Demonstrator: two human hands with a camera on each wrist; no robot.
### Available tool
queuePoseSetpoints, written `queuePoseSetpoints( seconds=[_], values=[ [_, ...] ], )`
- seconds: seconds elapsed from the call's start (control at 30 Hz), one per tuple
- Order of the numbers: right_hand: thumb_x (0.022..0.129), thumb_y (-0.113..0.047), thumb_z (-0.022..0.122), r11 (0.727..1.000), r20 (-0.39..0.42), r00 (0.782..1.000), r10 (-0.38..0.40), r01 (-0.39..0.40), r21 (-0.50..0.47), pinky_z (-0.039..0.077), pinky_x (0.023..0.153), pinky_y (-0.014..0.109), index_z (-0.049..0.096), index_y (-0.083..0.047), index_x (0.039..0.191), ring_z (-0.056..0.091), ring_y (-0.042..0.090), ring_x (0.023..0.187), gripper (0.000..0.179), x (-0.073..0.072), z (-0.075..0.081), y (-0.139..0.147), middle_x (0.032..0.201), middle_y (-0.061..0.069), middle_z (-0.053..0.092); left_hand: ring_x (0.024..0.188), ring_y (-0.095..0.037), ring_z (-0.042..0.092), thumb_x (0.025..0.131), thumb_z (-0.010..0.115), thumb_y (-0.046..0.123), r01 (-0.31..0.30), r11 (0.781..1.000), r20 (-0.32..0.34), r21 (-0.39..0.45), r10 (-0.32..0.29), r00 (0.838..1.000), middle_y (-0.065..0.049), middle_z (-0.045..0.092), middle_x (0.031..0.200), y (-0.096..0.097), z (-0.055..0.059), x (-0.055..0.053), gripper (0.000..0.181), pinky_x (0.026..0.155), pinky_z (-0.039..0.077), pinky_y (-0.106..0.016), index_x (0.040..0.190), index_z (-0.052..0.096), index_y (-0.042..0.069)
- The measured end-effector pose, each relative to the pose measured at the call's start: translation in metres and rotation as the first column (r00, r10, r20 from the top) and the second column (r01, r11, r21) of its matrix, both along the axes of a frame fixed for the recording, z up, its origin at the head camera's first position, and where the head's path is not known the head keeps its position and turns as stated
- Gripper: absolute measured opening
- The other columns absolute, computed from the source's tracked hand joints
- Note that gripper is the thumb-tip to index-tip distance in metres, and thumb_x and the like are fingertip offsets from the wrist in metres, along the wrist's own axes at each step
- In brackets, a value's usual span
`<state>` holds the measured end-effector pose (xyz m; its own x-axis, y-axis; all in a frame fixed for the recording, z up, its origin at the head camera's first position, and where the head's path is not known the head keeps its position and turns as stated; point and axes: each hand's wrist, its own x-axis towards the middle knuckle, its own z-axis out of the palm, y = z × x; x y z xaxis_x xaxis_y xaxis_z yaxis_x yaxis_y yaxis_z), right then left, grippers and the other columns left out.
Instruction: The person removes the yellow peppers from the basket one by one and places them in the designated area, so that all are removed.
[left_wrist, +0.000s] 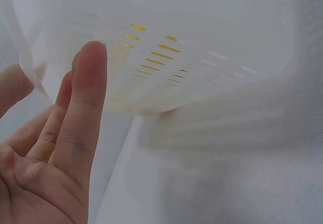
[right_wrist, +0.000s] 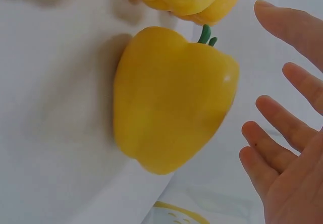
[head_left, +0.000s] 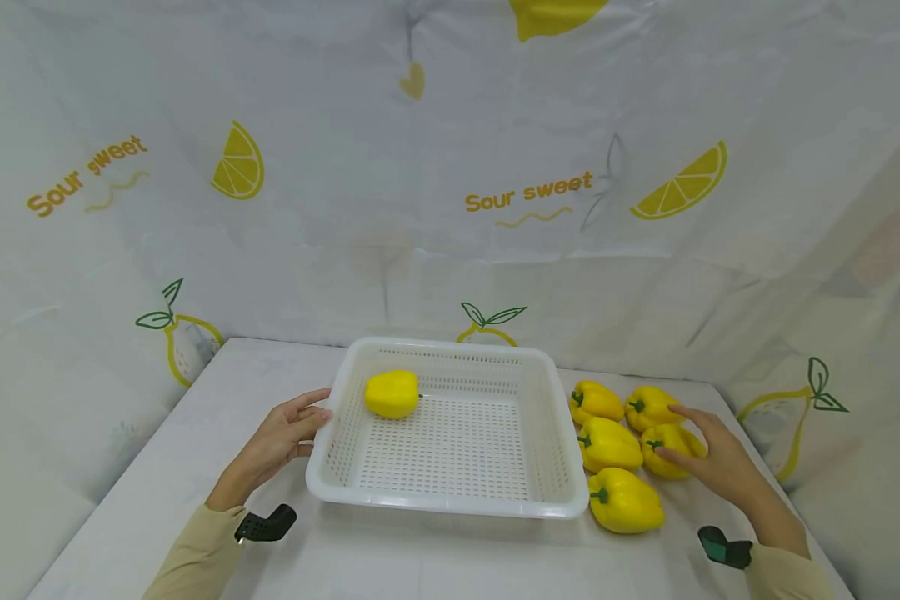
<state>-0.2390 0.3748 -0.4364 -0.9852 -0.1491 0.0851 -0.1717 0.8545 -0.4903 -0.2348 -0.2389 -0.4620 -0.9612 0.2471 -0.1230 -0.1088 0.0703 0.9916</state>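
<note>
A white slotted plastic basket (head_left: 446, 503) stands on the table with one yellow bell pepper (head_left: 392, 394) in its back left corner. My left hand (head_left: 277, 437) pinches the basket's left rim; in the left wrist view, straight fingers (left_wrist: 78, 128) lie against the outer wall while another digit reaches behind the rim. To the right of the basket, several more bell peppers (head_left: 627, 501) lie grouped. Over the rightmost bell pepper (head_left: 671, 450) my right hand (head_left: 720, 462) spreads its thumb and fingers. A gap separates those fingers from the bell pepper (right_wrist: 171, 98) in the right wrist view.
The white-covered table (head_left: 270, 367) meets a white cloth backdrop (head_left: 390, 208) printed with lemons and lettering. More of that printed cloth hangs at both sides. The basket's right wall sits close to the grouped peppers.
</note>
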Motion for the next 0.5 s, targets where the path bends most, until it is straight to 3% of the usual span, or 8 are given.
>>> queuePoseSetpoints(
  seconds=[0.5],
  values=[
    [0.093, -0.032, 0.071, 0.999, -0.051, 0.998, 0.036, -0.034, 0.028, 0.035, 0.095, 0.076, 0.038, 0.003, 0.146, 0.037, 0.056, 0.126, 0.072, -0.001, 0.018, -0.018, 0.142, 0.037, 0.039, 0.098, -0.016, 0.071, 0.101, 0.059, 0.025, 0.003, 1.000, -0.010, -0.002, -0.003, 1.000, -0.010, 0.064, 0.124, 0.000, -0.002, 0.000, 0.069, 0.083, 0.061, -0.037, 0.155, 0.024, 0.001]
  ],
)
